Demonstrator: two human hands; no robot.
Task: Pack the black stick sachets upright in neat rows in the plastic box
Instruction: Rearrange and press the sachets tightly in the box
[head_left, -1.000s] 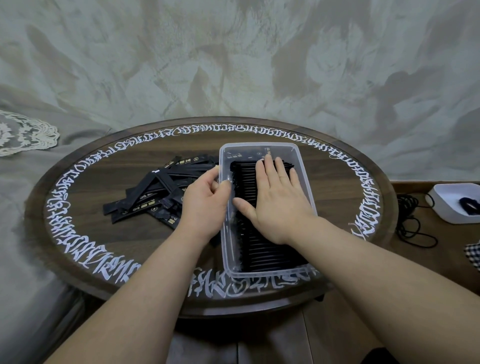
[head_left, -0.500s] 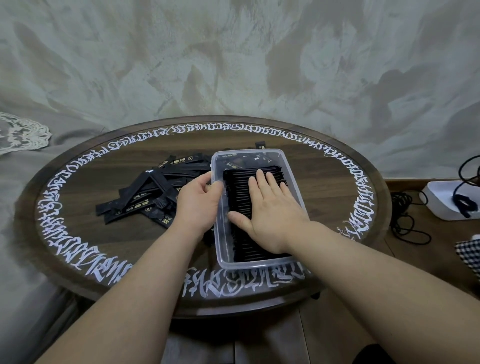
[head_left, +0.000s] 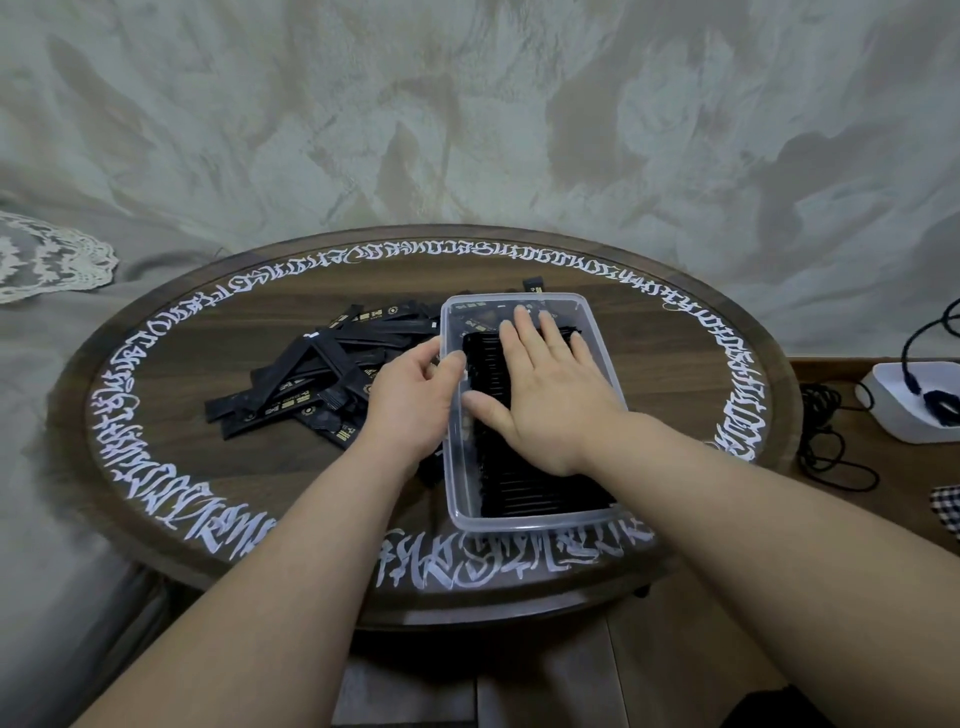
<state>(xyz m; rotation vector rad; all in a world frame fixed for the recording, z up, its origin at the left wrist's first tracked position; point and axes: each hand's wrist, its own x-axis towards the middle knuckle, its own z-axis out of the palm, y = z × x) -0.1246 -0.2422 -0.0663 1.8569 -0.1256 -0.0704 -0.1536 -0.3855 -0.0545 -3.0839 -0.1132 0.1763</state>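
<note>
The plastic box (head_left: 524, 521) sits at centre frame on the round desk (head_left: 675, 364), its long axis running from the near edge toward the wall. Packed sachets (head_left: 540, 493) stand on edge in a row along that axis. The right hand (head_left: 545, 395) lies flat on the row, fingers straight. The left hand (head_left: 410, 405) grips the box's left wall, thumb over the rim. Loose sachets (head_left: 322, 379) lie flat, left of the box, pointing various ways.

Clear plastic box (head_left: 524, 519), glossy dark wood table (head_left: 675, 364), lace cloth (head_left: 47, 260).
</note>
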